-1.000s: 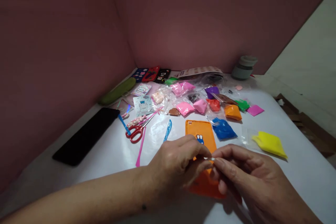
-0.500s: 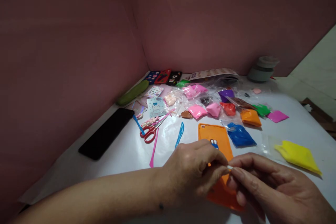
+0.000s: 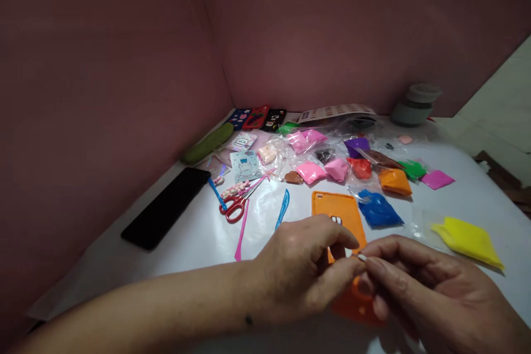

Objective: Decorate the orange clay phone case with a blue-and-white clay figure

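My right hand (image 3: 435, 293) pinches a small white piece of clay (image 3: 361, 258) between thumb and forefinger. My left hand (image 3: 305, 265) is right beside it, its thumb at the piece and its forefinger lifted a little off the thumb. Beneath both hands lies an orange phone case (image 3: 342, 207) covered in clay, with a small white and blue figure (image 3: 337, 220) on it. The hands hide much of the case's middle and lower part.
Blue clay (image 3: 379, 210) and yellow clay (image 3: 470, 240) in bags lie to the right. Several other clay packets stretch behind the case. A blue plastic knife (image 3: 282, 207), a pink tool (image 3: 241, 232), red-handled scissors (image 3: 234, 207) and a black phone (image 3: 168, 207) lie left. A jar (image 3: 416, 105) stands at the back.
My left forefinger has parted from its thumb, opening a gap by the white piece. The right hand keeps its pinch. The view has shifted slightly.
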Demonstrator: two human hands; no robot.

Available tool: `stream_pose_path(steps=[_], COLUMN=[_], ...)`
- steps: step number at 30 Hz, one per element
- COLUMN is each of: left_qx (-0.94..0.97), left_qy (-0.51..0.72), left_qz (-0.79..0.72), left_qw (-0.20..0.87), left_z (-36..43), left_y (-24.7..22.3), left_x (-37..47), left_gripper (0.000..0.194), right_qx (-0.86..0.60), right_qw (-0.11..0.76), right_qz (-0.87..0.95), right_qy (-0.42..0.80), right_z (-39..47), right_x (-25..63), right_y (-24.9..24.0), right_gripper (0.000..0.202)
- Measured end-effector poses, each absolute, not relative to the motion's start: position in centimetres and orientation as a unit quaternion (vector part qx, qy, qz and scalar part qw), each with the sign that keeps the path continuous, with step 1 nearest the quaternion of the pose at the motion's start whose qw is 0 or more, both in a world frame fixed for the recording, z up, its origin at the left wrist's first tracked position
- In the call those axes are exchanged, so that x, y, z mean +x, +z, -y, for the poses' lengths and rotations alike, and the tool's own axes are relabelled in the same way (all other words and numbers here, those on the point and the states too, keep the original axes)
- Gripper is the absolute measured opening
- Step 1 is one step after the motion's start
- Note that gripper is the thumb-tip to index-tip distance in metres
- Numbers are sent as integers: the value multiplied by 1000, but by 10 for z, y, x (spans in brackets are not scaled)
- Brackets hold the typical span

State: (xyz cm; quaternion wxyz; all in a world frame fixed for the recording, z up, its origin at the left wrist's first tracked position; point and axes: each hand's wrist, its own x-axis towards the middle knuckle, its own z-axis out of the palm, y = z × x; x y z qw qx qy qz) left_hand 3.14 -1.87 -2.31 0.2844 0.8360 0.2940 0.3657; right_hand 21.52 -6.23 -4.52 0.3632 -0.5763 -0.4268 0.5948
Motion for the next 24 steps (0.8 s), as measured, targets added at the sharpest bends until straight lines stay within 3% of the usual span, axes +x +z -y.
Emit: stream_pose_path(steps=[6, 24], left_qx=[826, 796], left_qy=[333, 312], left_qz=[-344, -363], left_qw=[299, 370], left_z=[14, 14], left_y=[-21, -20], left_x=[31, 34], left_gripper=[12, 12], right_qx=[-546, -559], right_qw=[370, 363], right_qz=[375, 448], right_qy=[651, 595], right_z=[52, 55], right_x=[213, 210], right_y=[-32, -27], right_gripper=[33, 22])
